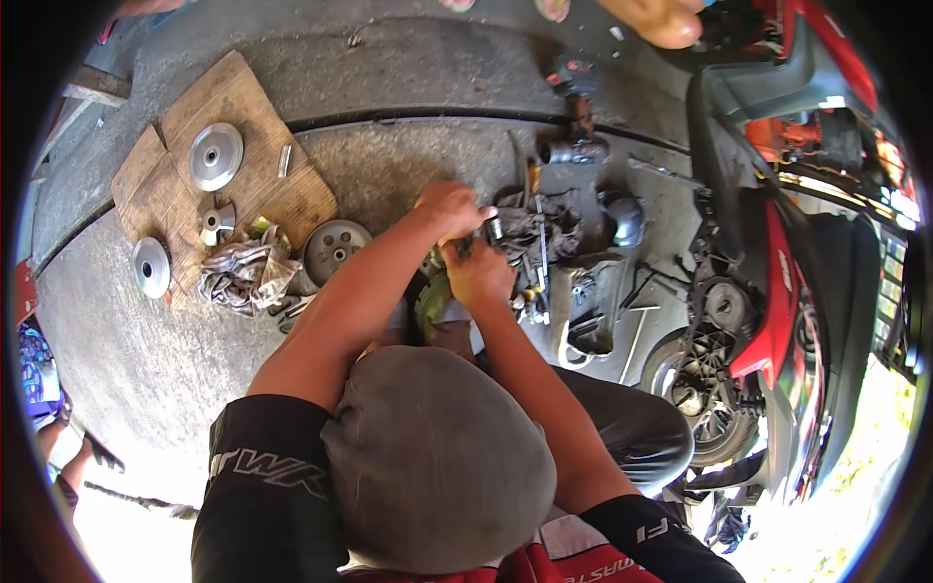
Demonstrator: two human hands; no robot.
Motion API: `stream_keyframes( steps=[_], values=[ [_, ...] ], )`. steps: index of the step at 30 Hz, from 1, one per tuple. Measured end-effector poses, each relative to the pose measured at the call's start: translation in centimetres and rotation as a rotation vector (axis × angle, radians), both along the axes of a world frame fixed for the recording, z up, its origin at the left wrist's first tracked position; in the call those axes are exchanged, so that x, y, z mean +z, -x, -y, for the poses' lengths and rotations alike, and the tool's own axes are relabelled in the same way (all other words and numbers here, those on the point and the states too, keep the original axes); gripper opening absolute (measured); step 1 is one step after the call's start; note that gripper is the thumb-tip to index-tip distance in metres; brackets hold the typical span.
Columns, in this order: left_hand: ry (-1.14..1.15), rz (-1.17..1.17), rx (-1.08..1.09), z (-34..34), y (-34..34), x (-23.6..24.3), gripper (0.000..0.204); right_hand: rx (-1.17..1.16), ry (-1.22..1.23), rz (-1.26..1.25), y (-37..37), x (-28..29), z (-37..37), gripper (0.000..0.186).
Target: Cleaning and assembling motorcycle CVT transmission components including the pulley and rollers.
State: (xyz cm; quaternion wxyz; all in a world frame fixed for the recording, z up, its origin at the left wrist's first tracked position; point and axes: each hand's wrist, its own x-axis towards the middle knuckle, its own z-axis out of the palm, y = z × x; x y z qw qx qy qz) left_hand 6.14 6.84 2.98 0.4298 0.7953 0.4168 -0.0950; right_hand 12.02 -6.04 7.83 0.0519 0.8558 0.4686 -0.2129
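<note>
My left hand [453, 208] is closed, with its arm reaching across from the left. What its fingers hold is mostly hidden; a short bright metal end [487, 213] shows beside it. Just below, my right hand [481, 276] is also closed, its grip concealed by the fingers. Under both hands, between my feet, sits a round greenish metal part [431, 303], partly covered by the hands and left forearm. A round metal drum with holes [335, 251] lies to the left of my left forearm.
Cardboard [233, 97] at left carries a metal disc [216, 156] and a crumpled rag [249, 272]; another disc [151, 268] lies at its edge. Rightward are a cordless power tool [581, 117], dark cloth [552, 228], a tray of tools [590, 311] and a red motor scooter [777, 301].
</note>
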Motion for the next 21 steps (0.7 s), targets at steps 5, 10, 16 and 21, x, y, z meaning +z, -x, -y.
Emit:
stream_keyframes(
  steps=[5, 10, 16, 21],
  values=[
    [-0.164, 0.089, 0.051, 1.2, 2.8, -1.1, 0.074, -0.012, -0.156, -0.118, -2.9, 1.1, 4.5, 0.057],
    [-0.352, 0.051, 0.067, -0.2, 5.9, -0.1, 0.072, 0.022, 0.047, -0.105, -13.5, 1.0, 6.8, 0.046],
    [-0.309, 0.056, -0.032, -4.4, 4.2, 4.6, 0.045, -0.175, -0.077, -0.217, -12.9, -1.2, 7.4, 0.040],
    [-0.382, 0.227, -0.076, -6.6, -5.0, 4.7, 0.047, -0.146, 0.099, -0.457, -5.9, -7.1, 13.9, 0.043]
  ],
)
